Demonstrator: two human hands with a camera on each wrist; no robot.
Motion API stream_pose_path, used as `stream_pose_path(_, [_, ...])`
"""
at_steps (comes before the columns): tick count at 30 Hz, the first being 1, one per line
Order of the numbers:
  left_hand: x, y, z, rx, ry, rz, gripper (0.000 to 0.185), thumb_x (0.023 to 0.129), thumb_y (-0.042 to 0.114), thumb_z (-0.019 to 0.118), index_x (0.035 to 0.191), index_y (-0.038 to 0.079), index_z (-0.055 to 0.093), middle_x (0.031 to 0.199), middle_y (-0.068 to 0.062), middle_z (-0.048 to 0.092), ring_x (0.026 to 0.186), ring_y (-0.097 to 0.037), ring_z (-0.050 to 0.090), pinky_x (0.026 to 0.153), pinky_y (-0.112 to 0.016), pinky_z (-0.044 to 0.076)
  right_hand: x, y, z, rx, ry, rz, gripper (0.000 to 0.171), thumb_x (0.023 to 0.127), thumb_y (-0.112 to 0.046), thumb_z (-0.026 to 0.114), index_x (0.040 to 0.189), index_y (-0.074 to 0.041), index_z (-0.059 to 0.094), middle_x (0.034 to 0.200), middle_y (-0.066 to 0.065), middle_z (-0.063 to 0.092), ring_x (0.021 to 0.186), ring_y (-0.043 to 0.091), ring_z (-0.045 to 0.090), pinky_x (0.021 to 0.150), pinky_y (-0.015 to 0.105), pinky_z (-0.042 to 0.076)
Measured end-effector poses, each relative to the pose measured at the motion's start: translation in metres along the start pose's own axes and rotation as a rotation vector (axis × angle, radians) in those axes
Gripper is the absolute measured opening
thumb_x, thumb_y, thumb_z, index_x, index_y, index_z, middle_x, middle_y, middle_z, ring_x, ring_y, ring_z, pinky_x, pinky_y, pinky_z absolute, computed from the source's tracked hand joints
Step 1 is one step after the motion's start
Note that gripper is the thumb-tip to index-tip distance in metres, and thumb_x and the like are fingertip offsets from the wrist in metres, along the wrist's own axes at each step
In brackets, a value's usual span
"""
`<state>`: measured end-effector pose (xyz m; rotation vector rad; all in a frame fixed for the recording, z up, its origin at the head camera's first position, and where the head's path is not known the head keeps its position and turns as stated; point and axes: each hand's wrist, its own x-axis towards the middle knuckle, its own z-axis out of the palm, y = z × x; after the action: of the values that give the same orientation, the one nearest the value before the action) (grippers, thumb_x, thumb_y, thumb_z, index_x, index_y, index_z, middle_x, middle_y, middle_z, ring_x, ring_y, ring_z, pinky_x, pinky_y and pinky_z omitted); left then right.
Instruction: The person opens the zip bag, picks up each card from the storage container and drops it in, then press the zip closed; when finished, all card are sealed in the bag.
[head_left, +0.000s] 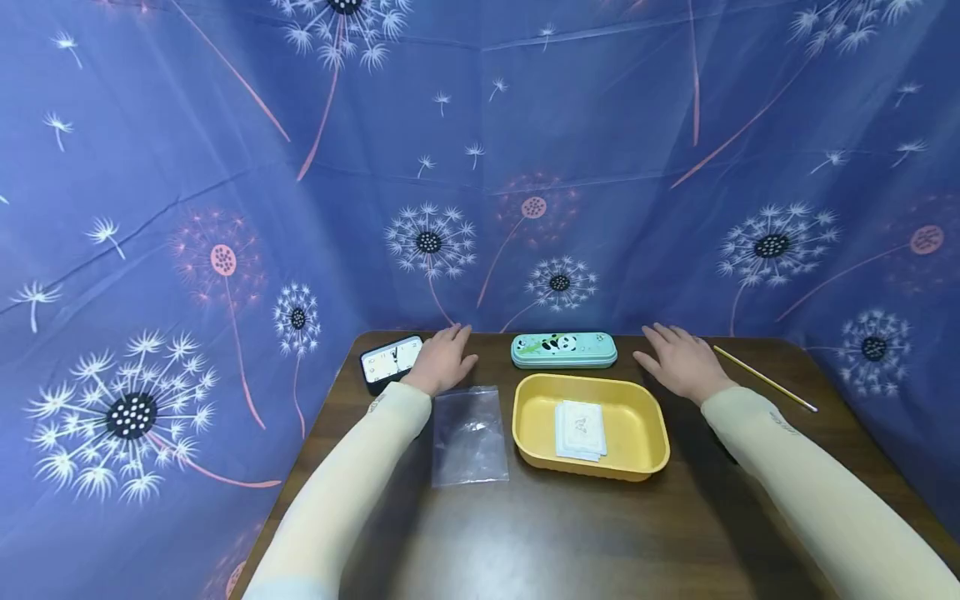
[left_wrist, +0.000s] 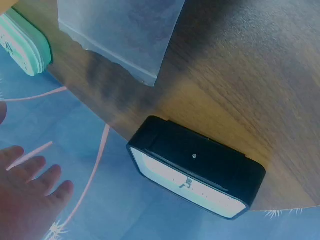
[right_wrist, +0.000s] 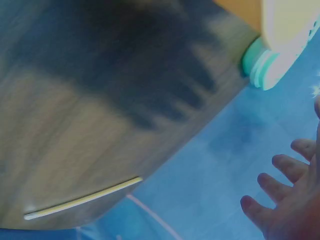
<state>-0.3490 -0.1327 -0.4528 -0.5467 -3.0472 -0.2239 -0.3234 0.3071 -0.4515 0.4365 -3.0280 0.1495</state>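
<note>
My left hand is held out with straight fingers, holding nothing, just right of a black clock with a white face. A clear plastic bag lies flat below that hand. In the left wrist view the clock stands at the table edge, apart from the fingers. My right hand is stretched out too, spread and without anything in it. It is between a mint panda pencil case and a thin yellow stick. The right wrist view shows its spread fingers away from the stick.
A yellow plastic tray stands in front of the pencil case, with a small stack of white packets inside. Behind the brown wooden table hangs a blue dandelion-print cloth.
</note>
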Motion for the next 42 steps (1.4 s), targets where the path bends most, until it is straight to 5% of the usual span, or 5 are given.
stream_pose_path(10, [0.003, -0.009, -0.015, 0.078, 0.090, 0.042, 0.048, 0.103, 0.025, 0.063, 0.146, 0.003, 0.056, 0.135, -0.015, 0.065, 0.118, -0.032, 0.065, 0.100, -0.047, 0.050, 0.040, -0.058, -0.015, -0.045, 0.059, -0.072, 0.051, 0.105, -0.027, 0.060, 0.143, 0.007, 0.055, 0.140, 0.029, 0.058, 0.128, 0.049, 0.053, 0.102, 0.067, 0.041])
stream_pose_path(20, [-0.001, -0.016, -0.017, 0.082, 0.095, 0.027, 0.040, 0.099, 0.020, 0.069, 0.136, 0.005, 0.064, 0.125, -0.011, 0.071, 0.105, -0.027, 0.071, 0.088, -0.043, 0.056, 0.075, -0.129, -0.009, -0.037, 0.049, -0.221, 0.038, 0.103, -0.021, 0.060, 0.130, 0.005, 0.065, 0.123, 0.022, 0.068, 0.109, 0.043, 0.064, 0.090, 0.060, 0.050])
stream_pose_path(31, [-0.010, -0.024, -0.001, 0.068, 0.061, 0.006, 0.038, 0.096, 0.019, 0.073, 0.131, 0.006, 0.066, 0.118, -0.010, 0.073, 0.103, -0.026, 0.071, 0.086, -0.043, 0.057, 0.098, -0.193, 0.022, -0.025, 0.037, -0.316, 0.015, 0.095, -0.018, 0.068, 0.098, -0.003, 0.066, 0.091, 0.012, 0.069, 0.084, 0.035, 0.069, 0.070, 0.053, 0.057])
stream_pose_path(38, [-0.023, -0.033, 0.020, 0.069, 0.048, -0.001, 0.021, 0.094, 0.016, 0.073, 0.113, 0.008, 0.069, 0.092, -0.004, 0.071, 0.083, -0.022, 0.069, 0.076, -0.042, 0.057, 0.104, -0.229, 0.048, -0.033, 0.025, -0.363, 0.016, 0.087, -0.015, 0.074, 0.090, -0.004, 0.064, 0.084, 0.011, 0.069, 0.082, 0.036, 0.070, 0.070, 0.055, 0.056])
stream_pose_path(42, [-0.030, -0.039, 0.034, 0.087, 0.011, -0.024, 0.029, 0.096, 0.020, 0.074, 0.122, 0.008, 0.069, 0.107, -0.007, 0.074, 0.094, -0.025, 0.071, 0.081, -0.043, 0.058, 0.106, -0.249, 0.062, -0.048, -0.049, -0.349, 0.015, 0.086, -0.014, 0.076, 0.092, -0.004, 0.066, 0.089, 0.014, 0.071, 0.086, 0.037, 0.071, 0.073, 0.055, 0.056])
